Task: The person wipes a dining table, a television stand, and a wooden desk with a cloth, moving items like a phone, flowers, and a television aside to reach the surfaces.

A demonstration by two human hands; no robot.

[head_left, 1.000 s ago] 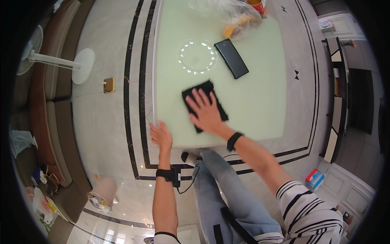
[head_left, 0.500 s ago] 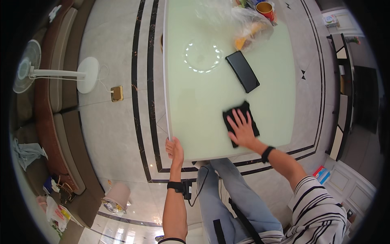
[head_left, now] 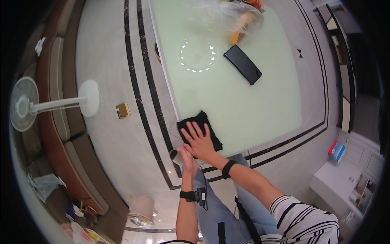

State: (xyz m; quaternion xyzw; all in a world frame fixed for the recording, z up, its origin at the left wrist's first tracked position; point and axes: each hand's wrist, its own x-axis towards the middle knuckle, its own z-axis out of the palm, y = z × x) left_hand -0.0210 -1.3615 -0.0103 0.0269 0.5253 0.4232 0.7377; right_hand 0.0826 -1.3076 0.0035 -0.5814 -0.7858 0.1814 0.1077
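Observation:
My right hand (head_left: 200, 143) lies flat on a folded black cloth (head_left: 208, 120), fingers spread, at the near left corner of the pale green glass-topped table (head_left: 243, 110). The cloth reaches the table's left edge. Just below that corner, touching or nearly touching my right hand, is my left hand (head_left: 189, 162), its fingers stretched upward and seemingly empty. A small pale rounded piece (head_left: 176, 157) shows beside the left fingers; I cannot tell what it is. Farther up the table rests a black smartphone (head_left: 243, 65), lying at a slant.
Near the far end lie a clear plastic bag (head_left: 207, 14) with something orange and a red cup (head_left: 255, 3). A white standing fan (head_left: 88, 99), a brown sofa (head_left: 61, 89) and a pinkish bin (head_left: 142, 206) stand to the left. A white cabinet (head_left: 331, 185) is at the right.
My right hand has slid the black cloth left and nearer, to the table's corner. My left hand has let go of the table edge and turned beside it. The view has shifted and tilted.

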